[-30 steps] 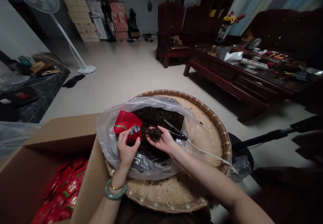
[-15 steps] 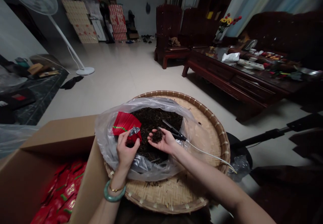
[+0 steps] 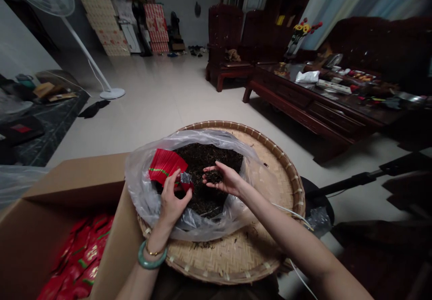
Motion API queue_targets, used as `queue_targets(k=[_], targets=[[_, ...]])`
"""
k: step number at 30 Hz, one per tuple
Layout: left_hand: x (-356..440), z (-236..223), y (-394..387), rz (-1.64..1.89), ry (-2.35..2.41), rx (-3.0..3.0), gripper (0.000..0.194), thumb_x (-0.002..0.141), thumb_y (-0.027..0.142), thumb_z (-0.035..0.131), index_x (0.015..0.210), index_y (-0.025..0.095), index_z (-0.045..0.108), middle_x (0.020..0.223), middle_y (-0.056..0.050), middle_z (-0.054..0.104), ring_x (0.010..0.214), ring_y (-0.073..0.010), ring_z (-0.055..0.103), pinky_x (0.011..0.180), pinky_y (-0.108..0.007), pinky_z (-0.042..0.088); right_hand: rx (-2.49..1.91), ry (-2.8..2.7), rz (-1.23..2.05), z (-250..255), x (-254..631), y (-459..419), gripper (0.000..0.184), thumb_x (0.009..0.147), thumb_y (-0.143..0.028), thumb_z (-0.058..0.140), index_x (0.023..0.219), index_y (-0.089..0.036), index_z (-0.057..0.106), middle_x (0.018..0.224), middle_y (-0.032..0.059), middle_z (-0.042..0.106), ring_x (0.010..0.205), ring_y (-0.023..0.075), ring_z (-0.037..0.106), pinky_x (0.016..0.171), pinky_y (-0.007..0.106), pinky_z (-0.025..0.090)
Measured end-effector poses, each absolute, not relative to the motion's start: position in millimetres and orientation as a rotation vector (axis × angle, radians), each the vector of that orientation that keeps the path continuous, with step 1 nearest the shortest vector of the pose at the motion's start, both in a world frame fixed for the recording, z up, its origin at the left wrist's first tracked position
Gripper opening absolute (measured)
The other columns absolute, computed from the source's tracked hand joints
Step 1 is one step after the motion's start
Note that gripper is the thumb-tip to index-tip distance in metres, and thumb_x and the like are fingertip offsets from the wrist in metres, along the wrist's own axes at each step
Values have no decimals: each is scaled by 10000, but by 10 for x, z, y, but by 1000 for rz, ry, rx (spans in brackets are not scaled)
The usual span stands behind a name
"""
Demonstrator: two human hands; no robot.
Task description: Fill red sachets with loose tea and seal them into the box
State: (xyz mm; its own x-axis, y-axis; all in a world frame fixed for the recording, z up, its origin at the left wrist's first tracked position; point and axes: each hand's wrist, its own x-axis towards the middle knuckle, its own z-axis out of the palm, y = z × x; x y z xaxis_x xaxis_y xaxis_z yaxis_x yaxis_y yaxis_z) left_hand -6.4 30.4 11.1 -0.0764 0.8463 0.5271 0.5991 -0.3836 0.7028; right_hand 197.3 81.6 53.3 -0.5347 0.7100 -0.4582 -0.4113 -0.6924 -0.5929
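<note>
My left hand (image 3: 175, 198) pinches a small red packet (image 3: 187, 185), its silvery inner side showing at the open mouth. Cupped palm toward the packet, my right hand (image 3: 227, 179) carries a clump of dark dried tea leaves (image 3: 213, 176). Both hands are over a clear plastic bag (image 3: 141, 205) spread open around a heap of the same dark leaves (image 3: 202, 153). A fanned stack of red packets (image 3: 165, 162) lies on the heap beside my left hand. All this rests on a round woven bamboo tray (image 3: 232, 257).
A cardboard box (image 3: 111, 246) holding several red packets (image 3: 89, 250) stands at the left. A white cable (image 3: 295, 214) crosses the tray's right edge. Beyond are a standing fan (image 3: 87, 59), a dark wooden table (image 3: 303, 102) and a black pole (image 3: 351, 180) at right.
My right hand has shifted slightly right and turned its palm more toward the packet. The black clamp-like tool beside it no longer shows. My left hand has raised its fingers around the packet.
</note>
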Motion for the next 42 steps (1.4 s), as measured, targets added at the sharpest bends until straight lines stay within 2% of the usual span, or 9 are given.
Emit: queue_targets(k=[3, 9, 14, 17, 22, 26, 32, 37, 42], targets=[[-57, 104, 293, 1416, 1482, 2045, 518, 776, 206, 604, 1267, 240, 442, 1131, -79, 509, 995, -188, 558, 678, -274, 569, -865, -524, 2240, 656, 2004, 794, 479, 967, -376, 227, 917, -78, 598, 770, 114, 663, 718, 168, 664, 664, 270, 546], [-52, 170, 298, 1239, 1448, 2127, 296, 806, 273, 592, 1097, 221, 579, 1141, -87, 536, 1057, -216, 560, 807, -336, 548, -860, -525, 2265, 841, 2028, 771, 419, 957, -362, 296, 911, -80, 602, 819, 117, 660, 776, 160, 659, 745, 288, 545], [-11, 340, 331, 1279, 1476, 1988, 260, 900, 275, 422, 957, 190, 660, 1094, -87, 629, 1033, -200, 590, 913, -377, 481, -837, -613, 2255, 1000, 2000, 778, 313, 921, -301, 390, 872, -98, 623, 839, 96, 673, 830, 171, 656, 803, 322, 542], [17, 431, 381, 1292, 1567, 1933, 206, 845, 269, 500, 855, 188, 689, 971, -76, 688, 945, -202, 617, 846, -362, 498, -826, -663, 2253, 1085, 1948, 783, 235, 884, -246, 442, 857, -109, 631, 818, 81, 678, 830, 171, 653, 818, 338, 542], [44, 516, 457, 1168, 1688, 1911, 155, 741, 234, 592, 842, 222, 709, 870, -32, 723, 833, -192, 629, 780, -328, 493, -865, -738, 2243, 1164, 1832, 796, 156, 834, -151, 478, 822, -113, 629, 788, 46, 667, 772, 148, 645, 761, 309, 560], [56, 551, 473, 1065, 1779, 1923, 106, 735, 257, 593, 755, 212, 687, 762, -19, 708, 736, -179, 616, 697, -292, 473, -926, -777, 2235, 1153, 1772, 823, 117, 812, -129, 512, 805, -108, 627, 737, 39, 653, 743, 134, 636, 749, 293, 560], [80, 551, 481, 1071, 1765, 1794, 128, 718, 237, 564, 808, 201, 648, 811, -10, 697, 701, -156, 625, 662, -264, 476, -970, -829, 2233, 1137, 1769, 835, 91, 779, -174, 598, 817, -97, 630, 763, 57, 658, 735, 133, 636, 762, 303, 555], [95, 512, 498, 1236, 1679, 1781, 195, 690, 182, 507, 817, 186, 655, 835, -32, 622, 664, -131, 597, 606, -242, 482, -974, -949, 2206, 1149, 1747, 850, 123, 747, -228, 636, 812, -124, 628, 743, 42, 650, 765, 144, 630, 739, 287, 560], [96, 475, 515, 1238, 1662, 1669, 228, 666, 175, 520, 859, 188, 641, 597, 44, 508, 523, -96, 502, 541, -205, 430, -998, -1097, 2178, 1164, 1690, 904, 126, 718, -264, 650, 774, -157, 615, 784, 31, 624, 797, 145, 609, 735, 272, 552]])
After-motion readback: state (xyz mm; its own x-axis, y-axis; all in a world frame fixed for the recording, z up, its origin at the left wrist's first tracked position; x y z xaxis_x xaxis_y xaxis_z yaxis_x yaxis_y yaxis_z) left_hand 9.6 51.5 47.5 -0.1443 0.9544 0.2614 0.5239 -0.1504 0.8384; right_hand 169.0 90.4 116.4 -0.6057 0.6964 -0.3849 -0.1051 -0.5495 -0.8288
